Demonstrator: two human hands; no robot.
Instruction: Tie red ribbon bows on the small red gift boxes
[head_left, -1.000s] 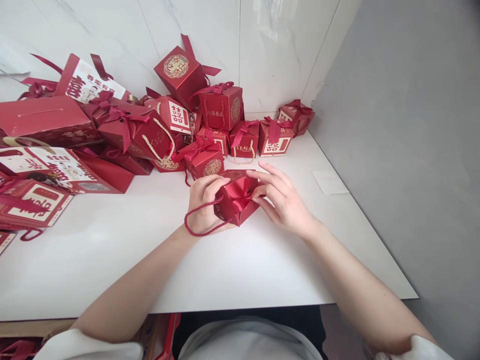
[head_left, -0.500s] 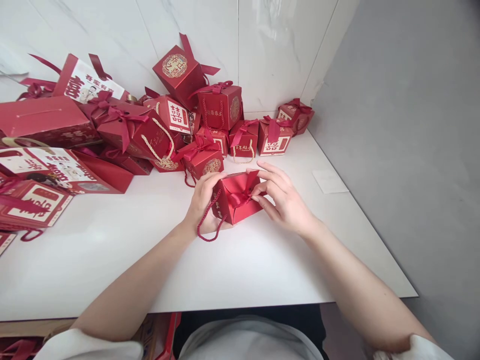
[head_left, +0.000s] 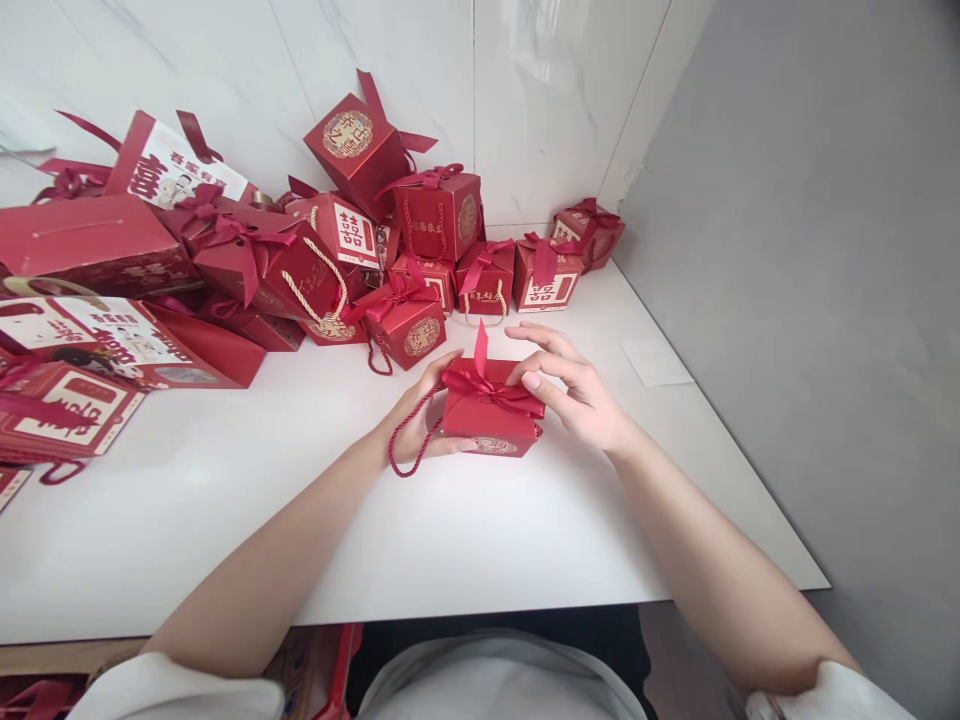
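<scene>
A small red gift box [head_left: 489, 430] sits upright on the white table in front of me, with a round gold emblem low on its near face. Across its top lies a shiny red ribbon bow [head_left: 495, 388], one tail sticking up at the back. My left hand [head_left: 420, 420] holds the box by its left side, thumb along the lower front. From that side a dark red cord handle [head_left: 409, 470] loops down over the hand. At the bow's right part is my right hand [head_left: 574, 395], fingers apart, thumb and index touching or very near the ribbon.
Several finished-looking red boxes with bows [head_left: 409, 320] stand piled toward the tiled wall. Larger red boxes [head_left: 90, 240] and bags crowd the left. A pale paper slip [head_left: 656, 360] lies near the right edge, beside a grey wall [head_left: 810, 300].
The box has turned and come upright, so its emblem face now shows toward me. The right fingers have loosened from their pinch on the ribbon. A ribbon tail now points up.
</scene>
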